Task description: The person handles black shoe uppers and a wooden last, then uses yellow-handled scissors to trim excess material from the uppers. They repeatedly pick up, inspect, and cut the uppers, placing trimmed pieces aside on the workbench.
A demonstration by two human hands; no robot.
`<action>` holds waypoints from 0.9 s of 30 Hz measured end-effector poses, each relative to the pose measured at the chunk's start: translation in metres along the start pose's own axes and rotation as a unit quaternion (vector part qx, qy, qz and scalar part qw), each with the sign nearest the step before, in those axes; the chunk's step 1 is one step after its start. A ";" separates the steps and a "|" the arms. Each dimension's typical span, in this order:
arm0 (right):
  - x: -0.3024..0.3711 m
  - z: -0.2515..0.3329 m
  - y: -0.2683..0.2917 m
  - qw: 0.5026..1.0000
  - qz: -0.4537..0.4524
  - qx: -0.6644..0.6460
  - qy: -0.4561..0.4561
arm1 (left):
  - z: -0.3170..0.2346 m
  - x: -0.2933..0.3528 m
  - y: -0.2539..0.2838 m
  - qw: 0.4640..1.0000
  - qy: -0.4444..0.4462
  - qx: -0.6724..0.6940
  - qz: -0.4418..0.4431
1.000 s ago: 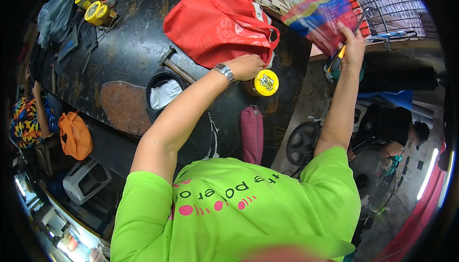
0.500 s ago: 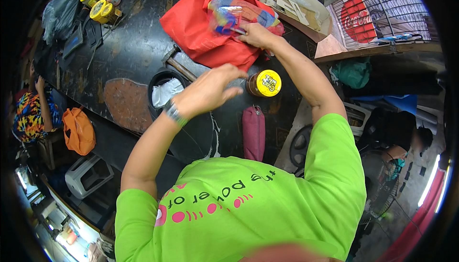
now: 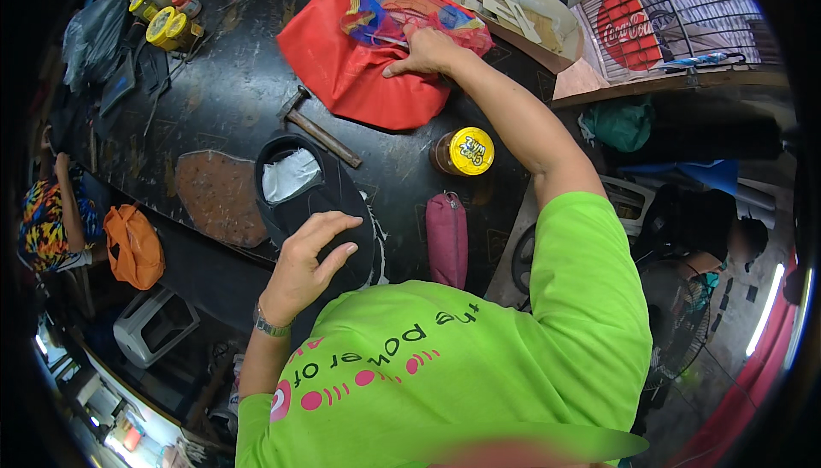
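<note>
Our left hand (image 3: pixel 301 261) has drawn back, open; our right hand (image 3: pixel 434 51) touches the packet (image 3: pixel 369 17), grip unclear, apparently settling it on the bag (image 3: pixel 385 96); next likely calls for letting go.

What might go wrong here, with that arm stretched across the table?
The right forearm reaches close past the yellow-lidded jar, so pulling it back might knock the jar over. The colourful plastic packet, under the fingers of the right hand, lies on a soft, creased red bag; it could slide if the bag shifts.
</note>
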State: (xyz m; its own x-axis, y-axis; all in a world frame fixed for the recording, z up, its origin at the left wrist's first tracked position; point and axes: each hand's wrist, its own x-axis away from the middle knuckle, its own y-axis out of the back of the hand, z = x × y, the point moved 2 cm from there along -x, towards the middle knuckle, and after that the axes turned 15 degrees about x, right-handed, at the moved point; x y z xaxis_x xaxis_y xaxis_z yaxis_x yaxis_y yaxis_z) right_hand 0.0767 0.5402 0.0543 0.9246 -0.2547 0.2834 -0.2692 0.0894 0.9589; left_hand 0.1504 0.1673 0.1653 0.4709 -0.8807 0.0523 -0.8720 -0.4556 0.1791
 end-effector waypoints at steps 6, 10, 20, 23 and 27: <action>-0.015 -0.003 0.009 1.000 0.005 -0.015 0.000 | -0.002 0.009 -0.004 0.999 -0.016 -0.040 -0.004; 0.016 -0.003 0.021 0.997 -0.064 0.023 0.033 | 0.009 0.038 0.017 0.992 -0.004 -0.034 -0.120; 0.083 -0.128 0.013 0.910 -0.370 -0.026 -0.186 | 0.174 0.104 0.091 0.875 0.069 -0.159 -0.452; 0.080 -0.164 -0.016 0.933 -0.217 0.018 -0.286 | 0.209 0.084 0.085 0.854 0.075 -0.267 -0.440; 0.059 -0.186 -0.048 0.942 -0.137 0.061 -0.300 | 0.225 0.068 0.077 0.789 0.098 -0.369 -0.482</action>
State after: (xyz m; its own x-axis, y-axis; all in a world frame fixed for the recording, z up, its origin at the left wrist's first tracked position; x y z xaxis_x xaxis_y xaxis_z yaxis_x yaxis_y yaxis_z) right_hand 0.1945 0.6996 0.0220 0.6550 -0.7538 -0.0521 -0.1061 -0.1600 0.9814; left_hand 0.0854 0.0434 -0.0383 0.9418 -0.1015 -0.3204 0.1855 -0.6382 0.7472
